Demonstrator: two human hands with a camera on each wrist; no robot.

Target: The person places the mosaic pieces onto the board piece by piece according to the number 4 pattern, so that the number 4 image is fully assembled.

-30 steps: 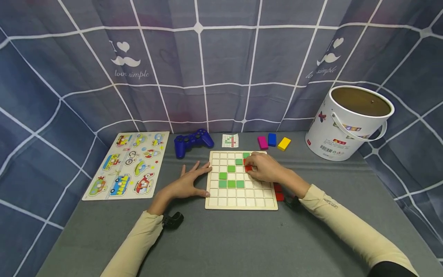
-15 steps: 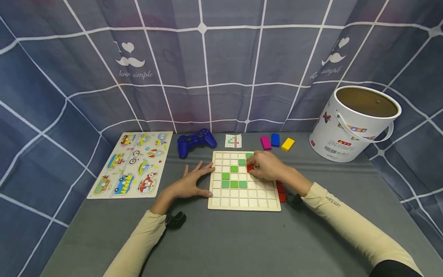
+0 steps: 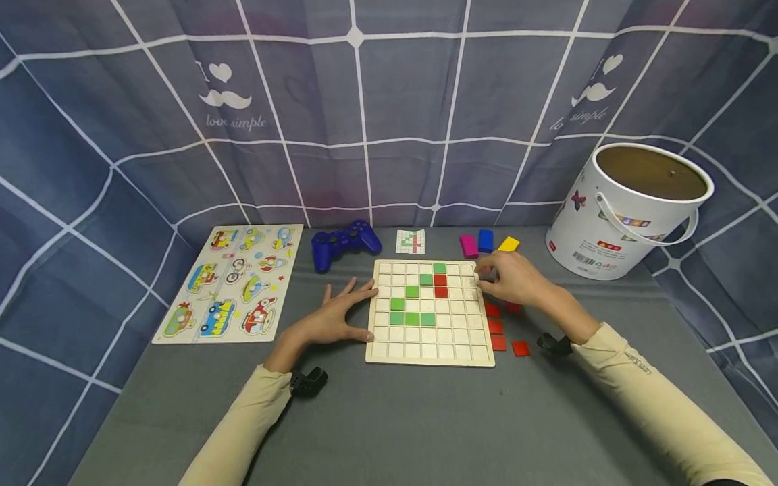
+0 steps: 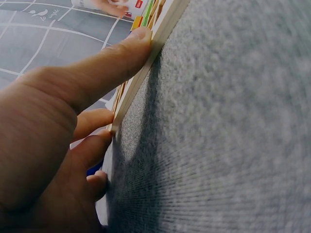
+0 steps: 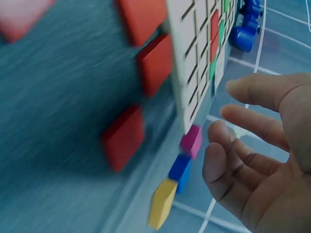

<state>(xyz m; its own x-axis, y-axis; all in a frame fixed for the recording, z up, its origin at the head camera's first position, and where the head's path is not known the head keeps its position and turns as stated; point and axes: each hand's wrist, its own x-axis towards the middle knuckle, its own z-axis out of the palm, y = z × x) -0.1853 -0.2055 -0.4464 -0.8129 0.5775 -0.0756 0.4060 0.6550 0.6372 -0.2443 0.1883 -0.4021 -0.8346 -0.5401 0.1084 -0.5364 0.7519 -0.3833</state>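
A wooden grid board (image 3: 389,347) lies on the grey table, with several green tiles (image 3: 412,318) and two red tiles (image 3: 440,292) in its squares. My left hand (image 3: 331,318) rests its thumb and fingertips against the board's left edge; the left wrist view shows the thumb (image 4: 119,56) pressing that edge. Over the board's upper right edge hovers my right hand (image 3: 516,278), fingers loosely bent. Nothing is between those fingers in the right wrist view. Several loose red tiles (image 3: 496,327) lie along the board's right side, some partly hidden by the right hand and forearm.
Behind the board lie a small pattern card (image 3: 410,241) and magenta (image 3: 469,246), blue (image 3: 485,240) and yellow (image 3: 508,244) blocks. A blue game controller (image 3: 345,244) and a picture puzzle board (image 3: 231,283) are at left. A white bucket (image 3: 602,229) stands at back right.
My right hand has let go of a red tile on the board and moved right, past the board's edge. Two red tiles now show in the grid. The left hand keeps its place.
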